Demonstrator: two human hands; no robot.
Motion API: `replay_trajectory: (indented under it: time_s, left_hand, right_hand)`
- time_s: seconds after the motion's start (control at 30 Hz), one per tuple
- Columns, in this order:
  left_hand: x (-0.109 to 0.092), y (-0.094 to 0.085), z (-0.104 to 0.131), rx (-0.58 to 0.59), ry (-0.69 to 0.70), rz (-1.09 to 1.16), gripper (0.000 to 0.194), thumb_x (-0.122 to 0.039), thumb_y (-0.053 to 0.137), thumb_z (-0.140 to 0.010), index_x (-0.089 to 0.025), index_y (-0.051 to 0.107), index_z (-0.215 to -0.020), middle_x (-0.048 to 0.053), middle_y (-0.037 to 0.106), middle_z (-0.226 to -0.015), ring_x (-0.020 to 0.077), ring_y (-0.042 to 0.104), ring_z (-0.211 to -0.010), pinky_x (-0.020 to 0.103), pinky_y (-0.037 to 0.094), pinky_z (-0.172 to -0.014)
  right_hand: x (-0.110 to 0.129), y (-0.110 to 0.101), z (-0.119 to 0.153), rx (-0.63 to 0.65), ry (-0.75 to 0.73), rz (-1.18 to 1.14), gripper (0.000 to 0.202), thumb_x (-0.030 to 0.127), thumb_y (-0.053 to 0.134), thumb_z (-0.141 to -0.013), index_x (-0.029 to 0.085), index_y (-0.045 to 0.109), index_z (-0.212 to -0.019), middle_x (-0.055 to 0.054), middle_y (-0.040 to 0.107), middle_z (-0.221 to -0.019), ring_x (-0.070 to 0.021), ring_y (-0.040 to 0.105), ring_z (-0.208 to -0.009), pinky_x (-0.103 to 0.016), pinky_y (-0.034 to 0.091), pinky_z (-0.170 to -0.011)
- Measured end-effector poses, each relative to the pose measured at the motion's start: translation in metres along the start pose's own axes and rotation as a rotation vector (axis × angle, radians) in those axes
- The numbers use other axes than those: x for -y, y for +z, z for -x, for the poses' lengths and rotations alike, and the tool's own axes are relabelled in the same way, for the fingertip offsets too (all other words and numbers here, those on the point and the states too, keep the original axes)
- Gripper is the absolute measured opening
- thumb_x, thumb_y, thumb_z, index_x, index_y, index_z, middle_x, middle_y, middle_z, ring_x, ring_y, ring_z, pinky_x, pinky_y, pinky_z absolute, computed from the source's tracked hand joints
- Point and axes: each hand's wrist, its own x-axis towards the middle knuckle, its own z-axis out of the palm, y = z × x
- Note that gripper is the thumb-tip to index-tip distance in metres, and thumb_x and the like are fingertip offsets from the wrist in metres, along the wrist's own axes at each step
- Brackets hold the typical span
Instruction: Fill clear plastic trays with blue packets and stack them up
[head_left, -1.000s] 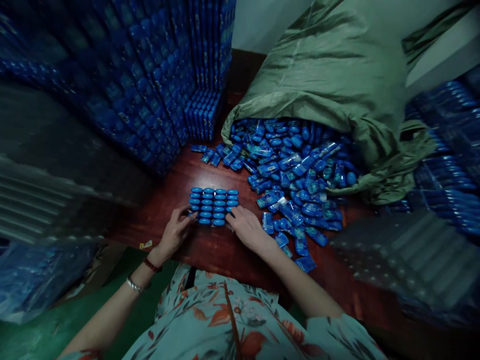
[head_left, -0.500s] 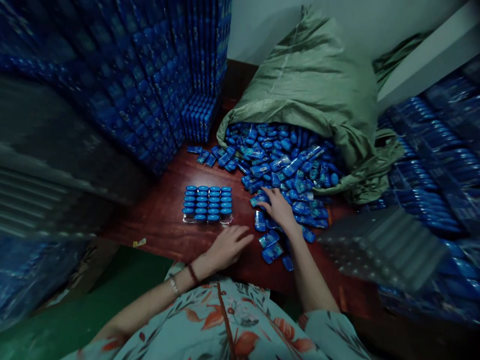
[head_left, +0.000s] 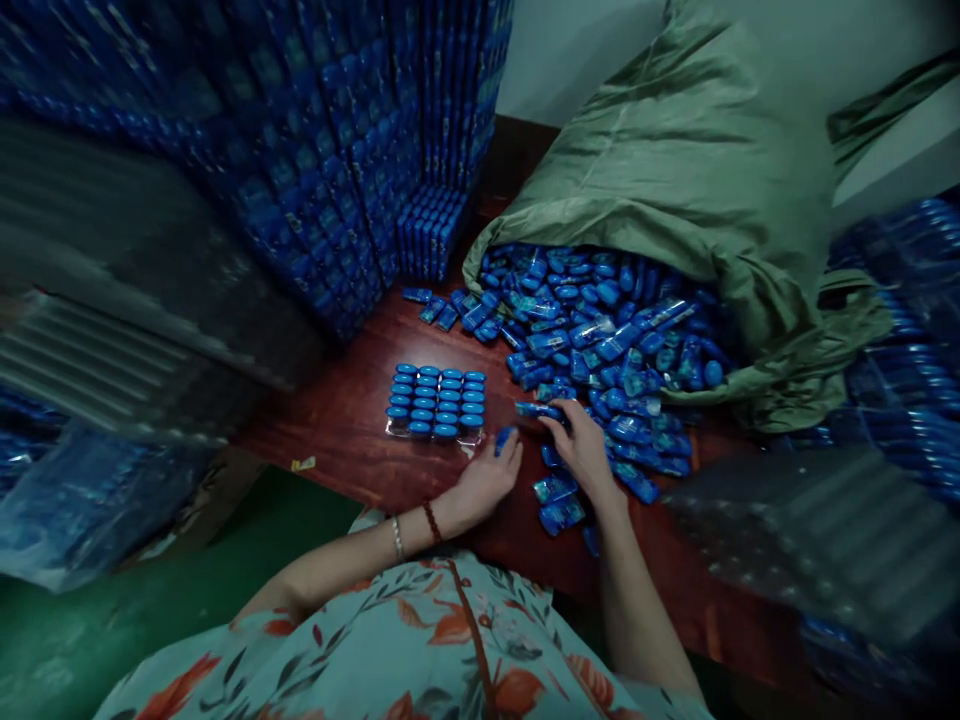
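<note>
My left hand (head_left: 486,484) is closed on a small blue packet (head_left: 505,438) at its fingertips, just right of a clear plastic tray (head_left: 472,438). Several small blue packs (head_left: 436,403) stand in rows in that tray, their rounded ends up. Between thumb and fingers, my right hand (head_left: 583,448) pinches another blue packet (head_left: 537,410) by its right end, at the near edge of a heap of loose blue packets (head_left: 592,330). A few more packets (head_left: 559,515) lie below that hand. Print on the packets is too small to read.
A green woven sack (head_left: 660,170) lies with its mouth open over the heap. Tall stacks of filled blue packs (head_left: 330,150) rise at the left. Stacked clear trays stand left (head_left: 112,370) and right (head_left: 817,530). A yellow scrap (head_left: 304,464) lies near the reddish table's (head_left: 352,440) front edge.
My right hand has picked up a packet from the heap. My left hand, empty before, has moved right and up and now holds a packet. The view has shifted slightly.
</note>
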Motion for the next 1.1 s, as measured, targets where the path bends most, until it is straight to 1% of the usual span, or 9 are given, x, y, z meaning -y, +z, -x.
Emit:
replay_trajectory:
  time_s: [0.13, 0.23, 0.37, 0.47, 0.63, 0.73, 0.8, 0.93, 1.1]
  left_hand:
    - [0.030, -0.012, 0.057, -0.106, -0.026, 0.399, 0.055, -0.005, 0.037, -0.087, -0.019, 0.030, -0.140, 0.013, 0.041, -0.141, 0.0186, 0.041, -0.128, 0.036, 0.041, -0.103]
    - [0.044, -0.021, 0.091, -0.257, -0.171, 0.698, 0.040, -0.019, 0.044, -0.090, -0.022, 0.045, -0.130, 0.009, 0.056, -0.125, 0.0183, 0.052, -0.117, 0.036, 0.043, -0.100]
    - [0.061, -0.027, 0.112, -0.449, -0.613, 0.992, 0.032, -0.037, 0.055, -0.084, -0.016, 0.060, -0.108, 0.008, 0.065, -0.101, 0.0186, 0.062, -0.089, 0.031, 0.053, -0.076]
    - [0.076, -0.030, 0.119, -0.496, -0.751, 1.162, 0.044, -0.043, 0.060, -0.078, -0.013, 0.059, -0.110, 0.008, 0.066, -0.095, 0.0169, 0.063, -0.077, 0.028, 0.053, -0.065]
    - [0.095, -0.035, 0.133, -0.616, -0.718, 0.895, 0.041, -0.036, 0.064, -0.075, -0.017, 0.059, -0.110, 0.008, 0.063, -0.110, 0.0202, 0.060, -0.100, 0.032, 0.049, -0.087]
    - [0.105, -0.042, 0.139, -0.668, -0.672, 0.662, 0.040, -0.032, 0.056, -0.082, -0.018, 0.054, -0.119, 0.008, 0.062, -0.113, 0.0200, 0.060, -0.100, 0.033, 0.049, -0.088]
    - [0.111, -0.048, 0.138, -0.664, -0.557, 0.561, 0.032, -0.027, 0.050, -0.086, -0.018, 0.056, -0.116, 0.008, 0.063, -0.108, 0.0190, 0.061, -0.097, 0.032, 0.049, -0.086]
    - [0.123, -0.050, 0.129, -0.595, -0.298, 0.385, 0.033, -0.013, 0.039, -0.089, -0.018, 0.054, -0.118, 0.009, 0.061, -0.107, 0.0175, 0.059, -0.098, 0.032, 0.049, -0.086]
    - [0.137, -0.035, 0.121, -0.452, -0.075, 0.097, 0.044, -0.007, 0.030, -0.090, -0.018, 0.043, -0.130, 0.012, 0.058, -0.110, 0.0192, 0.055, -0.098, 0.034, 0.049, -0.084]
  right_hand:
    - [0.027, -0.001, 0.032, 0.063, 0.119, -0.178, 0.025, 0.038, 0.052, -0.085, 0.021, 0.059, -0.101, -0.005, 0.066, -0.096, -0.0195, 0.062, -0.088, -0.032, 0.049, -0.077]
    - [0.049, 0.013, 0.043, 0.080, 0.143, -0.233, 0.026, 0.038, 0.054, -0.085, 0.021, 0.057, -0.105, -0.004, 0.066, -0.093, -0.0185, 0.062, -0.084, -0.030, 0.050, -0.073]
    - [0.067, 0.038, 0.033, 0.093, -0.075, -0.135, 0.019, 0.030, 0.046, -0.091, 0.020, 0.058, -0.102, -0.006, 0.063, -0.094, -0.0172, 0.059, -0.089, -0.030, 0.048, -0.081]
    - [0.072, 0.044, 0.019, 0.212, -0.274, 0.108, 0.024, 0.022, 0.040, -0.093, 0.017, 0.058, -0.107, -0.008, 0.061, -0.092, -0.0174, 0.057, -0.084, -0.029, 0.046, -0.077]
    - [0.084, 0.037, 0.003, 0.403, -0.508, 0.451, 0.026, 0.009, 0.041, -0.088, 0.017, 0.059, -0.105, -0.008, 0.059, -0.088, -0.0178, 0.053, -0.078, -0.028, 0.043, -0.070]
    - [0.092, 0.035, -0.005, 0.503, -0.553, 0.499, 0.023, 0.008, 0.042, -0.088, 0.018, 0.060, -0.098, -0.006, 0.058, -0.086, -0.0165, 0.052, -0.077, -0.027, 0.041, -0.067]
    - [0.093, 0.037, -0.007, 0.521, -0.555, 0.512, 0.023, 0.008, 0.042, -0.087, 0.019, 0.061, -0.097, -0.006, 0.058, -0.086, -0.0163, 0.052, -0.076, -0.027, 0.041, -0.066]
    - [0.079, 0.049, 0.003, 0.374, -0.513, 0.469, 0.033, 0.009, 0.038, -0.089, 0.019, 0.059, -0.113, -0.009, 0.060, -0.097, -0.0187, 0.054, -0.083, -0.030, 0.044, -0.070]
    - [0.062, 0.070, 0.031, 0.096, -0.334, 0.389, 0.044, 0.018, 0.039, -0.091, 0.022, 0.042, -0.135, -0.014, 0.053, -0.120, -0.0232, 0.053, -0.101, -0.035, 0.047, -0.078]
